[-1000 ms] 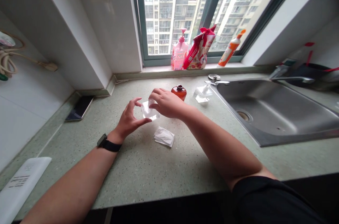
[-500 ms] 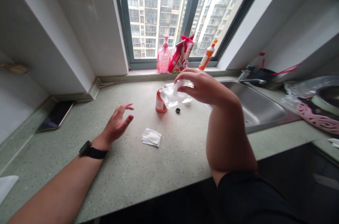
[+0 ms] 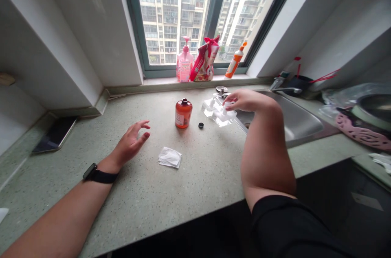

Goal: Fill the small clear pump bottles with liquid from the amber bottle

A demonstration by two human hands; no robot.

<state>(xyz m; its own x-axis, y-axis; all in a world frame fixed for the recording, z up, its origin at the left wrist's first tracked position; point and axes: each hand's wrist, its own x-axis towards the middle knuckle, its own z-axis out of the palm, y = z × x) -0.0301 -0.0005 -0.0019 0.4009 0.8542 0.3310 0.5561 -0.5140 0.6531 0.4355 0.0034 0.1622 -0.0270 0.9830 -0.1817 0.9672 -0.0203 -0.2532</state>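
My right hand reaches over the counter by the sink. Its fingertips pinch the whitish top of a clear, squarish container, whose exact kind I cannot make out. A second clear squarish piece with a whitish neck sits just left of it. Uncapped, an amber-orange bottle with a pale label stands upright further left. Its dark opening faces up, and a small black cap lies beside it. My left hand, fingers apart and holding nothing, hovers at or rests on the counter near a folded white tissue.
A steel sink with a faucet is on the right. A dark phone or tablet lies at left. On the windowsill stand a pink pump bottle, a red bag and an orange bottle. A round metal piece lies behind the clear containers.
My right hand has moved right and down with the clear container, away from the amber bottle, which now shows fully. My left hand has stayed nearly still. The view has shifted slightly.
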